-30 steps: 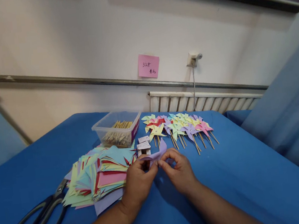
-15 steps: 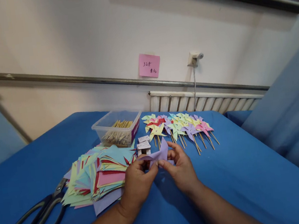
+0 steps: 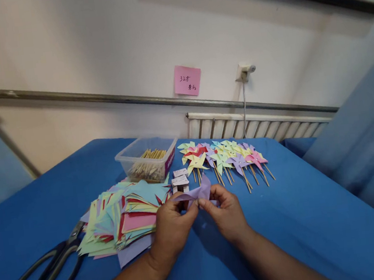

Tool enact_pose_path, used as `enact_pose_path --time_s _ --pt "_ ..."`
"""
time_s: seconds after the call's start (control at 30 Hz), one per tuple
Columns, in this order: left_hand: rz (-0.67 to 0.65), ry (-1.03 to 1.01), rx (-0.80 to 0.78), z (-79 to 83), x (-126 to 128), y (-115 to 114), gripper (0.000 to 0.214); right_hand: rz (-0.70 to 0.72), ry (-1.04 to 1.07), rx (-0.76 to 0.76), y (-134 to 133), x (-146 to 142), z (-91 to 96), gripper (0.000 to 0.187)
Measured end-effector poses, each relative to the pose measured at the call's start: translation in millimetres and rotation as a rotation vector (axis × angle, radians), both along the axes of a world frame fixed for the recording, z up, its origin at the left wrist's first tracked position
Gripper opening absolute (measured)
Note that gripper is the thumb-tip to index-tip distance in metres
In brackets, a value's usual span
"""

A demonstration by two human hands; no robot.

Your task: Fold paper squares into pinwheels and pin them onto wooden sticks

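Observation:
My left hand (image 3: 172, 226) and my right hand (image 3: 226, 212) meet over the blue table, both pinching a purple paper piece (image 3: 198, 192) whose flaps are folded toward its middle. Left of my hands lies a loose pile of cut coloured paper squares (image 3: 124, 216). Just beyond my fingers stand small white boxes (image 3: 180, 181). Farther back lies a row of finished paper pinwheels (image 3: 223, 157) on wooden sticks.
A clear plastic tub of wooden sticks (image 3: 148, 160) stands behind the paper pile. Large black-handled scissors (image 3: 43, 275) lie at the near left. A pink note (image 3: 187, 80) hangs on the wall above a radiator (image 3: 256, 124). Blue curtains flank both sides.
My right fingers have shifted on the purple paper, bringing a flap in toward the middle. My left hand has hardly moved.

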State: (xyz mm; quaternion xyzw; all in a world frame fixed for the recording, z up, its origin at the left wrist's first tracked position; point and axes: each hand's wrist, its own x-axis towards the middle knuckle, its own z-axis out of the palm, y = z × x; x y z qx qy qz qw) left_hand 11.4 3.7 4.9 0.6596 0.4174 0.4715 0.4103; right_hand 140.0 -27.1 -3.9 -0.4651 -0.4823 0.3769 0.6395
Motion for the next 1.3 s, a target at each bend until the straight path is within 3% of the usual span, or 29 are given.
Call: enact_pose_path --time_s 0.17,0.5,1.1,1.3 --pt "0.003 -0.012 0.0 0.2 0 0 0.011 -0.005 0.05 -0.006 -1 -1 2.8 0.014" --pt "-0.02 0.011 0.0 5.1 -2 -3 0.011 0.127 0.138 -0.026 0 7 8.7 0.017" --pt "-0.014 0.022 0.038 3.6 0 -2 0.009 -0.001 0.024 -0.025 -5 1 9.0 0.015" --pt "-0.022 0.026 0.033 5.5 -1 -4 0.009 0.048 0.111 -0.031 -1 2 7.0 0.017"
